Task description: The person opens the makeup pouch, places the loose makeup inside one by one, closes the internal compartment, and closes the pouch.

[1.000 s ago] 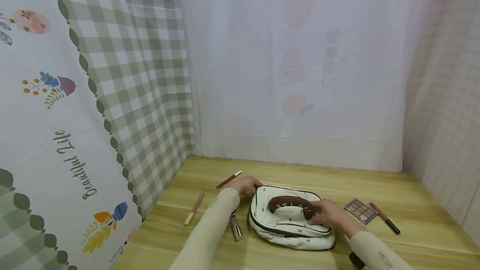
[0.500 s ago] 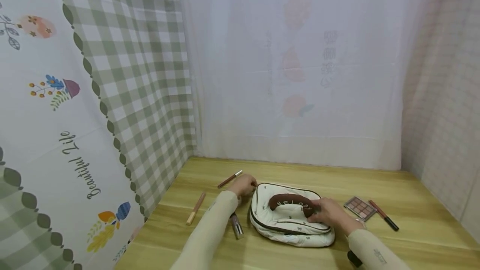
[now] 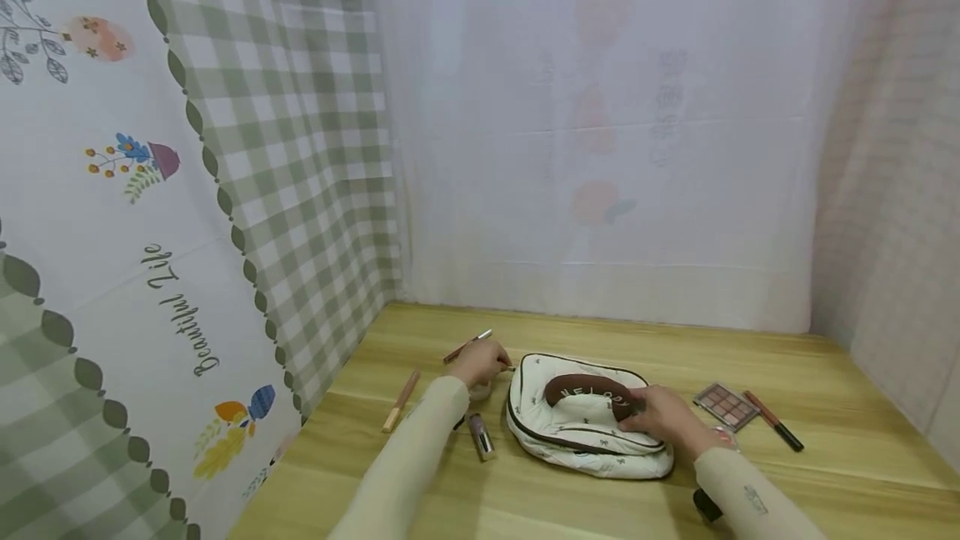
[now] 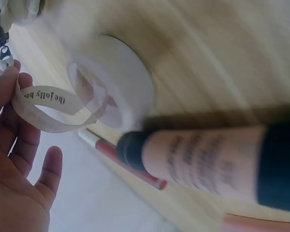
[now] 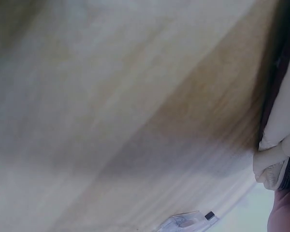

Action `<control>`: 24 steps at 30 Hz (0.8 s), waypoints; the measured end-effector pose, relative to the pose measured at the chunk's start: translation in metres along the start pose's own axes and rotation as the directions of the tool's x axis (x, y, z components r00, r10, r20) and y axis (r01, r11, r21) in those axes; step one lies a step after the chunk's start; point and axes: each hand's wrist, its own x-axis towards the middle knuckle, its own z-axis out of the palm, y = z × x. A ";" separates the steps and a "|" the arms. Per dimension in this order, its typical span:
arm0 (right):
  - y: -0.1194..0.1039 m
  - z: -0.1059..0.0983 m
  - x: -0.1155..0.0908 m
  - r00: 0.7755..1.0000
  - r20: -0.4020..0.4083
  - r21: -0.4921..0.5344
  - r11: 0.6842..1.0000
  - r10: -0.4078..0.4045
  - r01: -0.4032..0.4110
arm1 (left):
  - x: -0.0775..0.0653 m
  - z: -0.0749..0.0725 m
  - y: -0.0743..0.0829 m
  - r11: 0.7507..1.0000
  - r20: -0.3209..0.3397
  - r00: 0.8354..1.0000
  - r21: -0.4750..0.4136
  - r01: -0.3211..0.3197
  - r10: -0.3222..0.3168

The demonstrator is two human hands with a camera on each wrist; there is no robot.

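Note:
A white quilted cosmetic bag with dark zipper trim and a curved brown handle lies on the table. My right hand grips the right end of this handle. At the bag's far left corner, my left hand pinches the ribbon zipper pull between thumb and forefinger. Close up in the left wrist view, that printed ribbon loops out from the left hand, with the metal zipper slider above the fingertips. Only the bag's edge and a bit of the hand appear in the right wrist view.
Left of the bag lie a silver-capped tube, a pink stick and a slim pencil. A white ring-shaped roll stands near the left hand. On the right are an eyeshadow palette and a brown-and-black pencil.
My left hand has drawn slightly left, away from the bag's corner, and the zipper pull now shows between them. The right hand keeps hold of the handle. The head view has shifted a little.

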 end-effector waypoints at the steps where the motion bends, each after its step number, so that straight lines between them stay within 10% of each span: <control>1: 0.000 -0.001 0.000 1.000 -0.002 0.002 1.000 0.009 -0.009 | -0.001 -0.001 -0.001 1.000 -0.007 1.000 -0.019 0.007 -0.007; 24: 0.001 0.002 0.006 0.996 -0.064 0.013 0.998 0.069 -0.068 | -0.037 -0.004 0.003 0.989 -0.037 0.991 0.084 -0.124 0.127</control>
